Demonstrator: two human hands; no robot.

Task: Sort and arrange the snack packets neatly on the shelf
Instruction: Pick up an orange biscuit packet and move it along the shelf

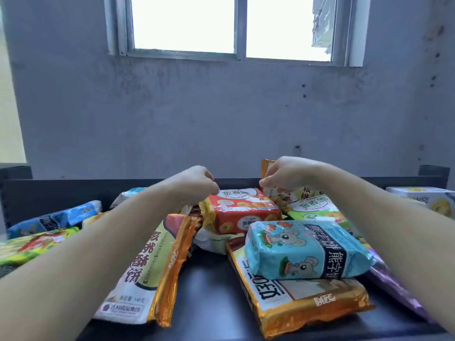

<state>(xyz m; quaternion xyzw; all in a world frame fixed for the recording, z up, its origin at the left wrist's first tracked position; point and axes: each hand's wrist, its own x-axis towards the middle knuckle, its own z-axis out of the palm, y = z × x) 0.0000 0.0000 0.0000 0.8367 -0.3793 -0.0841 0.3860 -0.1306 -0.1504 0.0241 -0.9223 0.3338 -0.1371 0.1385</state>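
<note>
A pile of snack packets lies on the dark shelf [209, 291]. A red biscuit packet [241, 212] sits on top at the middle. My left hand [194, 185] is curled on its far left corner. My right hand [283, 177] is curled at its far right corner, in front of an orange-edged packet [265, 166]. Nearer to me, a light-blue bear packet [305, 249] rests on a flat gold-edged packet [307, 301]. A white and green packet with an orange edge [152, 267] lies under my left forearm.
A blue packet [49, 220] and a green packet [29, 244] lie at the left. At the right are a green packet [315, 210], a purple packet [394, 286] and a white box [426, 200]. A low black rail [73, 190] backs the shelf against a grey wall.
</note>
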